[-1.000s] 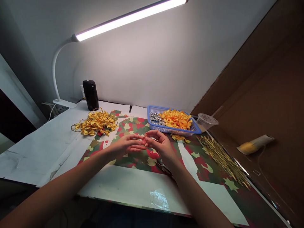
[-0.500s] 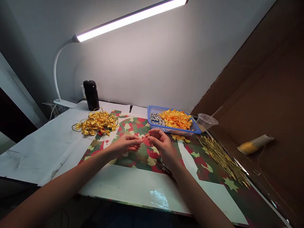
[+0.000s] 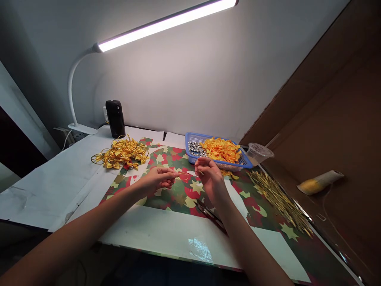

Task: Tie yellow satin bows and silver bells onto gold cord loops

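Note:
My left hand (image 3: 162, 179) is closed in a pinch on a thin looped thread (image 3: 183, 176), whose loop sticks out to the right over the patterned paper (image 3: 178, 200). To the right of it, my right hand (image 3: 210, 176) has its fingers curled, with a small yellowish bit showing at the fingertips; what it is I cannot make out. A gap separates the two hands. Just below my right hand lies a pair of scissors (image 3: 210, 212), partly covered by my forearm. Behind that hand stands a blue basket (image 3: 188, 139) holding orange-yellow ribbon bows (image 3: 222, 150) and silver bells (image 3: 196, 149).
A heap of gold bows with cord loops (image 3: 122, 153) lies at the left, before a black bottle (image 3: 115, 119). Gold cords (image 3: 279, 198) lie at the right by a clear plastic tub (image 3: 258, 153). A thread spool (image 3: 320, 182) sits against the cardboard. The lamp (image 3: 166, 26) hangs above.
My right hand has moved right and away from my left hand; their fingertips were close together at the thread. The thread loop now extends from my left hand alone.

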`<state>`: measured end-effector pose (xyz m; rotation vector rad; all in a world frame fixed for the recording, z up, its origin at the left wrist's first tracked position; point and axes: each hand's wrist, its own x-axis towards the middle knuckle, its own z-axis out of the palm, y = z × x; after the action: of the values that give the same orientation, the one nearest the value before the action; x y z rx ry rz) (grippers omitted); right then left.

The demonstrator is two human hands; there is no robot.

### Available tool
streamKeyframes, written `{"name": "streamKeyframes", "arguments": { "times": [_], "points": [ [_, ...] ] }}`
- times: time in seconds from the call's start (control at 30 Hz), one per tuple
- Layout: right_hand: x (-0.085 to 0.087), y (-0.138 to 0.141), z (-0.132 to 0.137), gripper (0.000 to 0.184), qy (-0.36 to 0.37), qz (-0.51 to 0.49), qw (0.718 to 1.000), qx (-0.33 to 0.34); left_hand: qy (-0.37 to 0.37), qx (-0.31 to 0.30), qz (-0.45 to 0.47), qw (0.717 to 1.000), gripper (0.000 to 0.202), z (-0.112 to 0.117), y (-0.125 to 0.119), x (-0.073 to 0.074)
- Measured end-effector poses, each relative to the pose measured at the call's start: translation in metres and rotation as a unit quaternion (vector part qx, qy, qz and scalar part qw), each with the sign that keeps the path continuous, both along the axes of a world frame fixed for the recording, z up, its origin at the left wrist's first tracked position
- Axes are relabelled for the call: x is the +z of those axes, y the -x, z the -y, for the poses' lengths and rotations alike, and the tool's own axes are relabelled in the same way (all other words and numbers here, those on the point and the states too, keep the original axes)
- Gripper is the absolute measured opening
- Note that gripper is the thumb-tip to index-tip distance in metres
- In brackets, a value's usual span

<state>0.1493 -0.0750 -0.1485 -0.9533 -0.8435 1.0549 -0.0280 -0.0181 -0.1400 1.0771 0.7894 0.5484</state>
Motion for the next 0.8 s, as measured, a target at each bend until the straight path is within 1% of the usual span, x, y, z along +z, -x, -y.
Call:
{"name": "streamKeyframes", "arguments": {
  "times": [0.07, 0.23, 0.3, 0.47, 0.63, 0.8],
  "points": [
    [0.0, -0.001, 0.001, 0.017, 0.017, 0.031, 0.999, 0.017, -0.005, -0.002, 0.003, 1.0, 0.034, -0.001, 0.001, 0.0],
    [-0.001, 0.006, 0.006, 0.017, 0.071, 0.106, 0.983, 0.128, -0.018, -0.007, 0.008, 1.0, 0.029, -0.001, 0.002, 0.0],
    [-0.003, 0.01, 0.007, 0.018, 0.077, 0.117, 0.979, 0.146, -0.022, -0.006, 0.009, 1.0, 0.029, -0.001, 0.003, 0.0],
    [-0.004, 0.015, 0.007, 0.02, 0.064, 0.103, 0.984, 0.132, -0.027, -0.003, 0.011, 1.0, 0.029, -0.001, 0.003, -0.001],
    [-0.004, 0.011, 0.005, 0.021, 0.063, 0.084, 0.988, 0.117, -0.022, -0.001, 0.011, 1.0, 0.03, -0.003, 0.003, -0.003],
    [-0.008, 0.006, 0.002, 0.021, 0.053, 0.065, 0.992, 0.094, -0.018, 0.002, 0.017, 1.0, 0.032, -0.008, 0.004, -0.006]
  ]
}}
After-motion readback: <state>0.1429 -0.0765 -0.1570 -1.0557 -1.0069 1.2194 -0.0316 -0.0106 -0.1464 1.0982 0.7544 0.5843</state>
